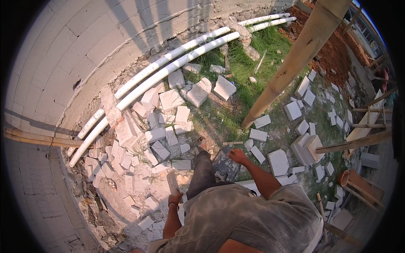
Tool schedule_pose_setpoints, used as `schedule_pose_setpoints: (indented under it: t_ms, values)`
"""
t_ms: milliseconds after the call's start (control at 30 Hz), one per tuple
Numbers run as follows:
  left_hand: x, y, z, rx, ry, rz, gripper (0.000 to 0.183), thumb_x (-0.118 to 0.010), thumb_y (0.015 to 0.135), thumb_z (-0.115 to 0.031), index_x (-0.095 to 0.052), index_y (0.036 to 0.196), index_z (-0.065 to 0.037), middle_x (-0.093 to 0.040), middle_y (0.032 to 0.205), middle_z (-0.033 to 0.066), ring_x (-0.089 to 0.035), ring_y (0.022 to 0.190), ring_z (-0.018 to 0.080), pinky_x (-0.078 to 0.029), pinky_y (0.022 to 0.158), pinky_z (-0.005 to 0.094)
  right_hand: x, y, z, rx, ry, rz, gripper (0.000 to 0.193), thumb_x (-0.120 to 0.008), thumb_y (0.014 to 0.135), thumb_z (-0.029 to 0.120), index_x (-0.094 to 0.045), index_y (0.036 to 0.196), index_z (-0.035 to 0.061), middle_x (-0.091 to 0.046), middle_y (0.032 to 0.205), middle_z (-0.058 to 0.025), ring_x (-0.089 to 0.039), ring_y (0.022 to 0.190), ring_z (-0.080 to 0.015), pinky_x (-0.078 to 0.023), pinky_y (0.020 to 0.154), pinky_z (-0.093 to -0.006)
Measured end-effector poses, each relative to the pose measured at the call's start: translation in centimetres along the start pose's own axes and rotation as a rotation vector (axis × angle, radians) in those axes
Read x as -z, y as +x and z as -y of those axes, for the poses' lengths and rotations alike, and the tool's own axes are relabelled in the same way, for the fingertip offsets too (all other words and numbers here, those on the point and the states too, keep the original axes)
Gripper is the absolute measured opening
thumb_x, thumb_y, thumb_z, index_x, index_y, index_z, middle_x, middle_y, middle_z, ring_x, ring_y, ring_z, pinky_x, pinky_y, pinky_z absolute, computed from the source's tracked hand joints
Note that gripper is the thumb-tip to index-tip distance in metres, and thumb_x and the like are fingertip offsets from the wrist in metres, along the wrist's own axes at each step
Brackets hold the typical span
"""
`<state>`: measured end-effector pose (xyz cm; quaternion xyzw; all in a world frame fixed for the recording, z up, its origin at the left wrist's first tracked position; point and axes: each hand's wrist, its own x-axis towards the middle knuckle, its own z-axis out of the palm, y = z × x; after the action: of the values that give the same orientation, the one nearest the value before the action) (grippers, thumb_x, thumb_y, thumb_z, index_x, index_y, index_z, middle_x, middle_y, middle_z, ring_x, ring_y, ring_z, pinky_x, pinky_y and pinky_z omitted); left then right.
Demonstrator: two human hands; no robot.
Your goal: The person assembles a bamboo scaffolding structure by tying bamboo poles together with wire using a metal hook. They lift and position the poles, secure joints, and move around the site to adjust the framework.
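My left hand [175,198], with a dark band at its wrist, grips the lower end of a flat, narrow tan-grey piece [172,183]. The piece points away from me, over pale rubble; its material is unclear. My right hand [237,155] is closed, held over my bent right knee [226,164]. Whatever its fingers may hold is too small to make out. Beyond my left leg [202,173] lies a heap of broken white blocks [171,100]. A larger white block [278,162] rests to the right of my right forearm.
White pipes [181,59] run along the curved-looking block wall [55,59] on the left. A thick bamboo pole [291,59] slants up ahead from the grass [270,50]. More poles [354,141] and scattered blocks [292,110] lie to the right. Red soil [333,50] is piled far right.
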<state>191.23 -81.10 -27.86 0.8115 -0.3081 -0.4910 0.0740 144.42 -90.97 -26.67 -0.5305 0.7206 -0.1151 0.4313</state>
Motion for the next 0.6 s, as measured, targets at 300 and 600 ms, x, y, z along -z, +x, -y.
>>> schedule_pose_setpoints:
  t_ms: [300, 600]
  values:
    - [-0.6, 18.3, -20.1, -0.011, 0.281, 0.149, 0.060, -0.081, 0.057, -0.037, -0.066, 0.090, 0.011, -0.068, 0.085, 0.0168, -0.065, 0.075, 0.0221, -0.049, 0.063, 0.0363, 7.2, 15.4, 0.9, -0.020, -0.072, 0.119, 0.042, -0.058, 0.080, 0.045, -0.067, 0.095, 0.0063, -0.065, 0.089, -0.0181, -0.062, 0.085, -0.0367, -0.048, 0.078, -0.0460]
    - [-2.7, 26.1, -50.2, -0.127, 0.079, 0.068, 0.070, -0.082, 0.059, -0.040, -0.060, 0.101, 0.011, -0.065, 0.092, 0.0140, -0.063, 0.078, 0.0216, -0.050, 0.068, 0.0359, 21.5, 32.4, 2.0, -0.109, 0.140, -0.226, 0.039, -0.059, 0.081, 0.039, -0.065, 0.086, 0.0016, -0.065, 0.088, -0.0200, -0.062, 0.084, -0.0375, -0.047, 0.075, -0.0479]
